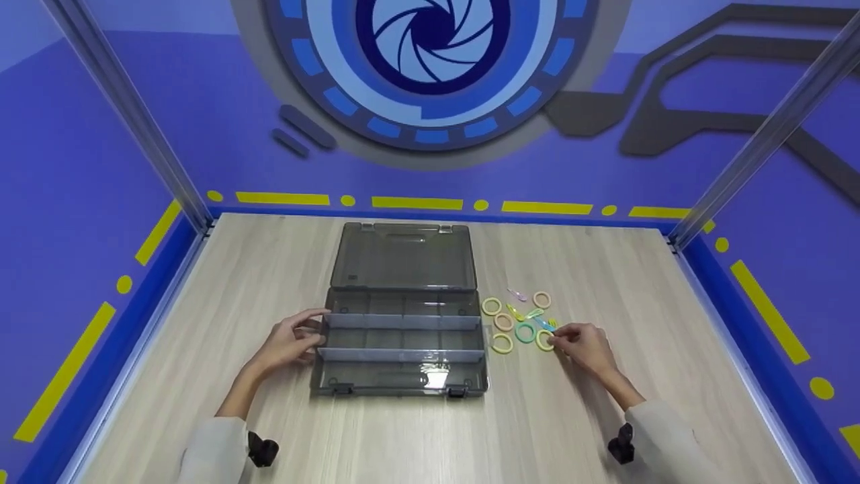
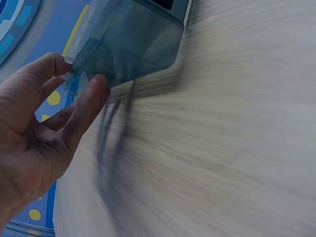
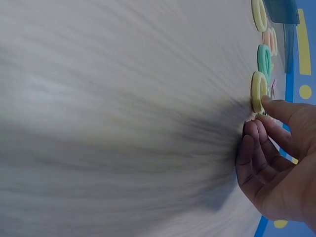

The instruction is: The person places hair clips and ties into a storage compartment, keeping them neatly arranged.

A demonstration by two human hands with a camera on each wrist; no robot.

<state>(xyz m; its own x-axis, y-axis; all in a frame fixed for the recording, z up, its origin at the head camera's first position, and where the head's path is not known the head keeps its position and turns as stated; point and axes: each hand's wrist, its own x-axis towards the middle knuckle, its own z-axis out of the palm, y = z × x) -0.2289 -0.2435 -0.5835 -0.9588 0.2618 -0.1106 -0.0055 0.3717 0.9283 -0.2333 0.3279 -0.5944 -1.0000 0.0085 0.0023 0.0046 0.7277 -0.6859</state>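
Our left hand (image 1: 287, 343) touches the box (image 1: 403, 337), fingers apart; a yellow ring (image 3: 255, 93) lies at our right hand's (image 1: 590, 348) fingertips, whether pinched we cannot tell

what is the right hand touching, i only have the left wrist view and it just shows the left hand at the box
Observer: The right hand is touching a yellow ring, on the right side of the organizer box.
Operator: ok and how is the organizer box split inside, i just get its outer side
Observer: Two long translucent dividers run across it from left to right, making three rows.
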